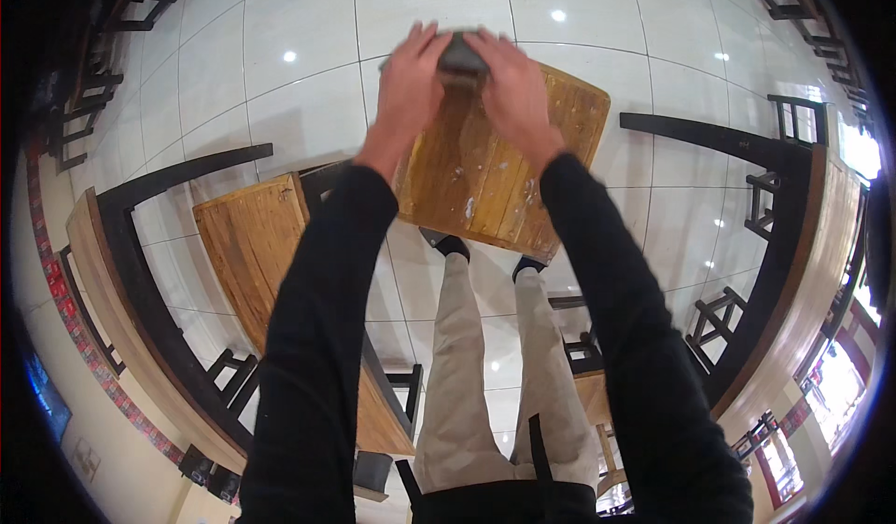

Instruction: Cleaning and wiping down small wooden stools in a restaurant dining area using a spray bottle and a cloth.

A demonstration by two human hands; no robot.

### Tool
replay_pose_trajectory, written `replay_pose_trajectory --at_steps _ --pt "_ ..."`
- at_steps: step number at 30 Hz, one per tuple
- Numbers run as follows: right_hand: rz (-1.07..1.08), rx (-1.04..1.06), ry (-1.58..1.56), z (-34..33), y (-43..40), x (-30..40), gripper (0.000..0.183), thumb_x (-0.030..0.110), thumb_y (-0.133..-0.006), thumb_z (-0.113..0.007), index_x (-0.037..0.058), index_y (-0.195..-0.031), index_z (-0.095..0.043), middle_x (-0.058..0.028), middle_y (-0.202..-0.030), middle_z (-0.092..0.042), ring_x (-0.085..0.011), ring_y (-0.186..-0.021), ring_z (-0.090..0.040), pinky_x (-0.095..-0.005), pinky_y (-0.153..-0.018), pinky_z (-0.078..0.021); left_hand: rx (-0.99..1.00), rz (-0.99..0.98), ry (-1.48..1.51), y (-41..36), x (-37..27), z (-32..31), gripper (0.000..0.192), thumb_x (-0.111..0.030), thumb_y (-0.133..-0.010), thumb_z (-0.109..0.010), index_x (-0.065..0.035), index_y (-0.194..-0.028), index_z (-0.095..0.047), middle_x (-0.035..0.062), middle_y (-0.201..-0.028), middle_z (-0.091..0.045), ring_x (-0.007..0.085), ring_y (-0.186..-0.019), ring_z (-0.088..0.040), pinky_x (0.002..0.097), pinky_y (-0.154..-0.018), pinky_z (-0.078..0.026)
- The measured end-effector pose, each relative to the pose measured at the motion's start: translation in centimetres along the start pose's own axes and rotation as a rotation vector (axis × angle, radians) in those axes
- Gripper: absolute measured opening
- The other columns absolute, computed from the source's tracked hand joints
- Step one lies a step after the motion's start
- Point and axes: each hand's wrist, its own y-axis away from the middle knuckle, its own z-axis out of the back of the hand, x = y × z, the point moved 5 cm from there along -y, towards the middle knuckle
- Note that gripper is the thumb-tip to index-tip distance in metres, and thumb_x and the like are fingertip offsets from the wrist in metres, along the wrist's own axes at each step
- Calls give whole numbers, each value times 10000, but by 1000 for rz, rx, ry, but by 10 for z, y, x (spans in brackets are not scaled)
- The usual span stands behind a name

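Both my hands are at the far edge of a wooden tabletop (483, 167), which looks like a small table or a stool seat. My left hand (414, 79) and my right hand (514, 90) are on a dark grey object (462, 55), with fingers curled over its top from either side. Motion blur and the hands hide part of it, and I cannot tell whether it is a cloth, a pad or part of the furniture. White smears (469, 205) spot the near half of the planks. My shoes (448, 242) are just below its near edge.
A second wooden tabletop (252, 244) stands close on my left. Long tables with dark frames line both sides, the left one (119, 279) and the right one (791, 272). Dark stools (717, 321) stand near them on the glossy tiled floor (301, 90).
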Motion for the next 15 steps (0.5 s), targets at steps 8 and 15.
replay_pose_trajectory --at_steps 8,15 --pt "-38 194 129 -58 34 -12 735 -34 -797 -629 181 -1497 -555 -85 -1597 -473 -381 -1519 -339 -536 -1242 -280 251 132 76 57 30 -36 854 168 -748 -530 -109 -1554 -470 140 -1644 -389 423 -1500 -366 474 -1206 -387" --pt "-104 225 13 -56 120 47 707 -14 -816 -629 180 -1493 -561 -77 -1598 -471 -355 -1533 -330 -534 -1258 -245 221 209 154 158 -8 -5 855 198 -733 -539 -93 -1536 -497 118 -1647 -387 415 -1531 -313 481 -1223 -360"
